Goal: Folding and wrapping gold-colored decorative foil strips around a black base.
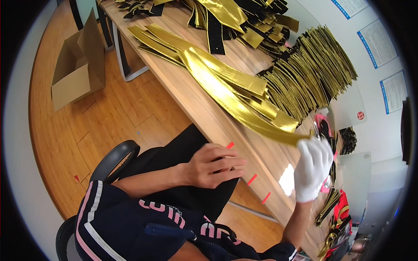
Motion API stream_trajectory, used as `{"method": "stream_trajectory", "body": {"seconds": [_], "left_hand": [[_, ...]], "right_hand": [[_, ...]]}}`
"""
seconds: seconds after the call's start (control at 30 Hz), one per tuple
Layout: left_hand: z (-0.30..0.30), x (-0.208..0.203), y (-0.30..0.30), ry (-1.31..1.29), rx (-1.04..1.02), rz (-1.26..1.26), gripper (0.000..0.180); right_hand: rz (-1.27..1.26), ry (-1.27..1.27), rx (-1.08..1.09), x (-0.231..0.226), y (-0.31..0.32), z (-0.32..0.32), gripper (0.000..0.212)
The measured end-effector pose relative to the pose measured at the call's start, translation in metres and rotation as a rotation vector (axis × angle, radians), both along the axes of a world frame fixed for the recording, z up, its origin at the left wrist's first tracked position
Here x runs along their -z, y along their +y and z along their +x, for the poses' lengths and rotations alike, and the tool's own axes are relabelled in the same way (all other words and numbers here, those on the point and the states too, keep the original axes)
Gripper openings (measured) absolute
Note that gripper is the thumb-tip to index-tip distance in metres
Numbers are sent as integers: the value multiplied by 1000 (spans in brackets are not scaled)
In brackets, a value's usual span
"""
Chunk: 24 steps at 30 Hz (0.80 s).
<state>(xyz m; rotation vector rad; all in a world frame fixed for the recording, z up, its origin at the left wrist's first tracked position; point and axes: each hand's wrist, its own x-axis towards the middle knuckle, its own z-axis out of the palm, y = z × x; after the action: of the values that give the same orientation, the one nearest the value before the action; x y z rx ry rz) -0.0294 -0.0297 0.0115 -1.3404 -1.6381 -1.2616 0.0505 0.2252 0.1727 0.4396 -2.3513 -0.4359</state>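
My right hand (312, 167), in a white glove, is closed on the near end of a long shiny gold fabric strip (226, 102). From there the strip bows leftward over other gold strips (161, 41) lying on the table. The glove and the strip's held end are slightly blurred, and the fingertips are partly hidden. My bare left hand (216, 165) hovers by the table's front edge, above my lap. Its fingers are loosely bent and a little apart, with nothing visible in them. Beyond the strip stands a long packed row of black-and-gold strips (307, 74).
The wooden table (200, 111) carries red tape marks (252, 179) along its front edge. More black-and-gold strips (217, 26) are heaped at the far end. Small bundles (328, 206) and red cloth (342, 204) lie at the right. An open cardboard box (80, 71) sits on the floor.
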Motion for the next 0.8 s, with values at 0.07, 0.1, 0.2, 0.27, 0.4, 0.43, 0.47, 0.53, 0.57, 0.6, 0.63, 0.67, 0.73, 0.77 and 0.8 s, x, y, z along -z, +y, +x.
{"method": "stream_trajectory", "body": {"seconds": [0.07, 0.1, 0.2, 0.27, 0.4, 0.43, 0.47, 0.53, 0.57, 0.6, 0.63, 0.67, 0.73, 0.77, 0.8], "left_hand": [[3, -10, -11, 6, -163, -55, 36], [-1, -8, -13, -67, -223, -153, 40], [-26, 8, -13, -201, -278, -341, 53], [-33, 9, -14, -262, -228, -379, 50], [-24, 5, -6, -164, -192, -442, 48], [-20, 7, -5, -169, -136, -518, 48], [-17, 8, -1, -171, -88, -589, 48], [-7, 14, 0, -151, -94, -593, 49], [-1, 14, 1, -145, -79, -601, 50], [6, 14, -1, -143, -69, -615, 50], [12, 12, -1, -157, -58, -602, 51], [16, 12, 0, -157, -34, -602, 51], [22, 16, -4, -157, -66, -619, 51], [22, 18, -5, -156, -61, -628, 51], [22, 20, -4, -149, -65, -621, 51]], "right_hand": [[-71, -34, 101, 11, 7, 43, 30], [-115, -32, 195, 15, 5, 63, 30], [-373, 32, 320, 40, 16, 114, 29], [-491, 0, 359, 58, 23, 145, 28], [-736, -79, 512, 78, 34, 192, 27], [-798, -126, 562, 81, 37, 201, 28], [-804, -127, 567, 79, 41, 206, 28], [-625, -281, 653, 71, 46, 216, 38], [-631, -277, 658, 67, 43, 214, 38], [-665, -163, 655, 63, 36, 208, 40], [-699, -48, 652, 57, 29, 201, 42], [-632, -13, 633, 45, 16, 196, 43], [-597, 5, 528, 44, -6, 162, 44], [-541, 26, 429, 41, -20, 144, 44], [-478, -33, 423, 38, -34, 127, 44]]}}
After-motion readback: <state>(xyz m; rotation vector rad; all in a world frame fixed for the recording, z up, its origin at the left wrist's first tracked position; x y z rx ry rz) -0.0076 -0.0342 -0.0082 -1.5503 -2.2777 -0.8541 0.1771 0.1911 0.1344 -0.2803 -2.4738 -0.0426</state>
